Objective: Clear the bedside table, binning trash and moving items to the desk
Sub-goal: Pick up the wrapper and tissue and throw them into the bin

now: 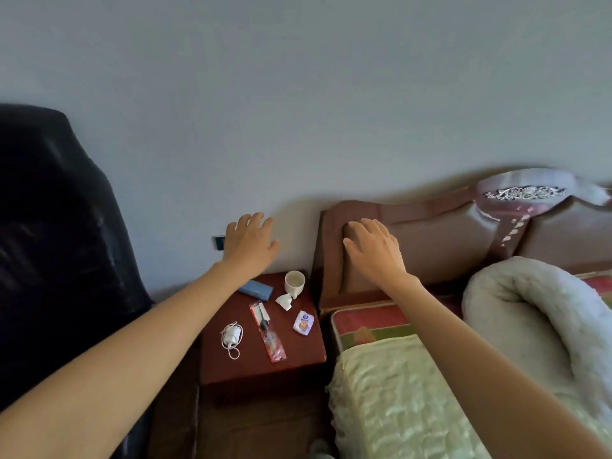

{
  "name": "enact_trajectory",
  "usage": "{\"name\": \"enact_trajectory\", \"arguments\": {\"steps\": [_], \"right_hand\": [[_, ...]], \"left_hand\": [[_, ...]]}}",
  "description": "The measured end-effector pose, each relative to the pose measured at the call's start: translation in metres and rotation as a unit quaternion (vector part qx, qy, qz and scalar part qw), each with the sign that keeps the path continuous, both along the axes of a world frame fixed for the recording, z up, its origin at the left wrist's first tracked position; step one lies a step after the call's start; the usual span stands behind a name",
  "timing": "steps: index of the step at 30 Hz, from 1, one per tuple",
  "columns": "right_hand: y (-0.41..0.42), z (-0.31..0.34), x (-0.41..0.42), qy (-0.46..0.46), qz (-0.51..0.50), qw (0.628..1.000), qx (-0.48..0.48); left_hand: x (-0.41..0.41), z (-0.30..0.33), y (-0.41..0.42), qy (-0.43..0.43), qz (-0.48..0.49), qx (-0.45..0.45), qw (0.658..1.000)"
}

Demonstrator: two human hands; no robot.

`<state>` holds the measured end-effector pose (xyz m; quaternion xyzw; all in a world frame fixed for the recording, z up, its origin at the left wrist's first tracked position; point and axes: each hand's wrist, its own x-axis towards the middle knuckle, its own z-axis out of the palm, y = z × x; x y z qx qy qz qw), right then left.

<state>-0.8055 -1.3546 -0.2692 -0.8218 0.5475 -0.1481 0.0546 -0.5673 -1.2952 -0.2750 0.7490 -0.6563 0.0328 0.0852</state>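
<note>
Left hand (250, 241): open, empty, mid-frame above table.
Right hand (372, 248): open, empty, right of centre, before headboard (430, 240).
Table (298, 349): lower centre; holds cup (294, 282), tissue (284, 301), charger (231, 336), packet (303, 323), toothbrush pack (267, 331), blue case (256, 289).

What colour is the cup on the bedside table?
White, or off-white; the cup shows best in the head view, at the table's back edge.

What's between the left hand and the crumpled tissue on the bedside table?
Nothing visible. The left hand hovers open above the table's back edge; the crumpled tissue lies uncovered beside the white cup, open from above.
</note>
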Motion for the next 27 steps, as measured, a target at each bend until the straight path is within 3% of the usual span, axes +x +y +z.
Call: {"name": "enact_trajectory", "arguments": {"steps": [14,27], "right_hand": [[-0.090,-0.115,0.041,0.031,0.107,0.990,0.088],[-0.087,-0.233,0.119,0.044,0.111,0.976,0.182]], "left_hand": [[0.018,-0.123,-0.024,0.064,0.147,0.108,0.981],[0.083,-0.232,-0.023,0.129,0.195,0.190,0.954]]}}
